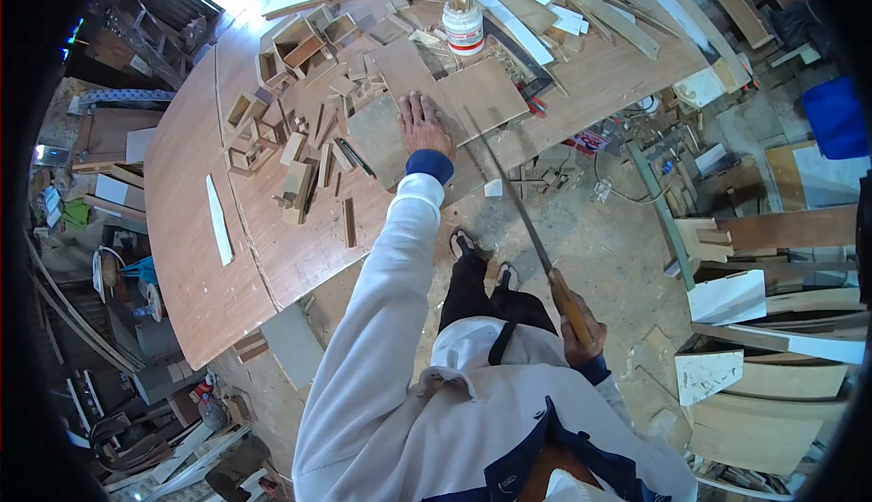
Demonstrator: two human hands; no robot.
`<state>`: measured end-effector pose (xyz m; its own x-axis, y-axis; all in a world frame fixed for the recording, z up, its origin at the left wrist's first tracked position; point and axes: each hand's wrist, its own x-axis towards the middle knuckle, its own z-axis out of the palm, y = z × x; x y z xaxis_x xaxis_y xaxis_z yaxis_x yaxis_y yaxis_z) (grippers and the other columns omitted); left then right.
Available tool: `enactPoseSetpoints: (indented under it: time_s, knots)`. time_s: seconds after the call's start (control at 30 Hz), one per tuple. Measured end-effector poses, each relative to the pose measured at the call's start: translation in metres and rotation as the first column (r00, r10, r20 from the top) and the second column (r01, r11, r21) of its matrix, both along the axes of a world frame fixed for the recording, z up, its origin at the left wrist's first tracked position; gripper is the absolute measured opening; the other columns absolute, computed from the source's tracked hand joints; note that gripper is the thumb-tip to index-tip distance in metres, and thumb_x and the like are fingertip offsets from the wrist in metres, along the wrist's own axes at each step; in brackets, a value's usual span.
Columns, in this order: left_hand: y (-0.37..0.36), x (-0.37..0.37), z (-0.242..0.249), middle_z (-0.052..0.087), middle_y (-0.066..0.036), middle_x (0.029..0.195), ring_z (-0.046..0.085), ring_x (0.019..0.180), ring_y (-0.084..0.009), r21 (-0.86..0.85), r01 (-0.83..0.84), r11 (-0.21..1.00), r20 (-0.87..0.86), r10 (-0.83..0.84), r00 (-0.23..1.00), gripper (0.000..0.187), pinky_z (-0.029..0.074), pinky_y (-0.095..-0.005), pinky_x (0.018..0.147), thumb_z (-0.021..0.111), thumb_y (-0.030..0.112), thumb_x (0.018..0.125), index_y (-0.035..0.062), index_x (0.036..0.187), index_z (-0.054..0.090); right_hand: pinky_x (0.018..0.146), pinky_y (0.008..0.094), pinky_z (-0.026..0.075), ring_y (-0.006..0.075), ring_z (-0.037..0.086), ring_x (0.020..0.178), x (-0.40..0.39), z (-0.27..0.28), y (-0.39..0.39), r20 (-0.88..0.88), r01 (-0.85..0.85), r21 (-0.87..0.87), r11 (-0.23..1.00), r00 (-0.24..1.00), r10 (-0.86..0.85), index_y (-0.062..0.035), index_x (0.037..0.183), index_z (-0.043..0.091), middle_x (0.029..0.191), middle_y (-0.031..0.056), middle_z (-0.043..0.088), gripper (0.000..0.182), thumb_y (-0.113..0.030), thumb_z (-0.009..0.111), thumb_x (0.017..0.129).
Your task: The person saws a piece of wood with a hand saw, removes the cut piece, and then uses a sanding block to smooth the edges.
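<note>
A cluttered woodworking shop is seen, its large table (pixel 200 257) strewn with offcuts. A board (pixel 386 139) is pressed flat under the open left hand (pixel 423 125); a handsaw (pixel 513 202), gripped by the right hand (pixel 581 329), rests at the board's edge. The cut appears barely begun. The label on the glue jar (pixel 464 28) beyond the left hand cannot be read.

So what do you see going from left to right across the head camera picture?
White strip on the table → small wooden boxes → left hand flat on a board → glue jar → right hand holding the saw → blue bin.
</note>
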<state>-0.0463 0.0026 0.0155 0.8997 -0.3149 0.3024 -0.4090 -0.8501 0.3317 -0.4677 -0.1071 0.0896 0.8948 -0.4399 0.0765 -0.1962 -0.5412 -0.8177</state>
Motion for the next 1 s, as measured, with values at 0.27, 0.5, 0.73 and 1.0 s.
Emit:
enactPoseSetpoints:
  time_s: [0.27,0.5,0.73,1.0]
  knots:
    - [0.002,0.000,-0.003,0.031,-0.018,0.150,0.020,0.141,-0.0366,0.025,0.009,1.000,0.040,-0.010,0.999,0.051,0.018,-0.0497,0.114,0.045,0.020,0.090,-0.0004,0.137,0.041,0.080,0.0317,0.054,0.0279,0.068,0.096,0.081,-0.032,-0.012,0.195,-0.016,0.083,0.996,0.981,0.000,0.0010,0.124,0.055,0.115,0.0191,0.064,0.045,-0.001,0.059,0.079]
    - [0.003,-0.001,-0.003,0.029,-0.017,0.150,0.020,0.142,-0.0366,0.018,0.015,1.000,0.048,-0.016,0.999,0.055,0.019,-0.0496,0.114,0.047,0.021,0.087,0.0008,0.138,0.040,0.080,0.0318,0.052,0.0271,0.068,0.096,0.135,-0.036,0.001,0.189,-0.011,0.208,0.978,0.981,-0.029,-0.0026,0.126,0.054,0.115,0.0166,0.064,0.048,-0.002,0.060,0.079]
    - [0.003,0.000,-0.004,0.028,-0.017,0.151,0.019,0.142,-0.0364,0.006,0.008,1.000,0.062,-0.008,0.998,0.055,0.019,-0.0495,0.114,0.047,0.021,0.086,0.0007,0.137,0.040,0.084,0.0318,0.051,0.0266,0.067,0.098,0.143,-0.035,0.005,0.185,-0.004,0.260,0.966,0.982,-0.046,-0.0026,0.126,0.054,0.116,0.0167,0.064,0.049,-0.002,0.061,0.078]
    - [0.001,-0.001,0.000,0.029,-0.017,0.150,0.020,0.142,-0.0365,-0.012,0.009,1.000,0.043,-0.008,0.999,0.057,0.018,-0.0494,0.114,0.048,0.020,0.085,0.0006,0.138,0.040,0.087,0.0336,0.050,0.0279,0.066,0.102,0.137,-0.041,0.008,0.181,-0.015,0.238,0.971,0.983,-0.029,-0.0023,0.127,0.053,0.118,0.0174,0.063,0.049,-0.003,0.061,0.079]
